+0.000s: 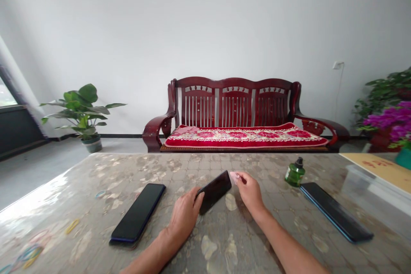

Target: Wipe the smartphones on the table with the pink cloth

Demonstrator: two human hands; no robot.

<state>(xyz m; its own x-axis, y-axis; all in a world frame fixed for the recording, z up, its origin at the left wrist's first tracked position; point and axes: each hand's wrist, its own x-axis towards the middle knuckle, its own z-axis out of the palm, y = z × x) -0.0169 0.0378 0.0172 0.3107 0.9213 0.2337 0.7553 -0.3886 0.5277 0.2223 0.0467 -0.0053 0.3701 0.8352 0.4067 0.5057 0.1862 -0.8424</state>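
Observation:
My left hand (186,209) grips a black smartphone (214,192) by its near left end, thumb on the screen side. The phone is tilted over the table. Close to its far right end, my right hand (247,188) pinches a small pale pink cloth or tissue (235,177); whether it touches the phone's edge I cannot tell. A second dark smartphone (138,212) with a blue edge lies screen up to the left. Another smartphone (335,212) with a light blue edge lies to the right, beside a small green pump bottle (294,173).
Colourful rubber bands (30,254) lie at the table's left, with a yellow band (72,226) and a bluish band (100,194) apart from them. A clear plastic box (369,192) and a tan board (379,166) are at the right. Beyond the patterned table (180,165) stands a wooden bench (234,102).

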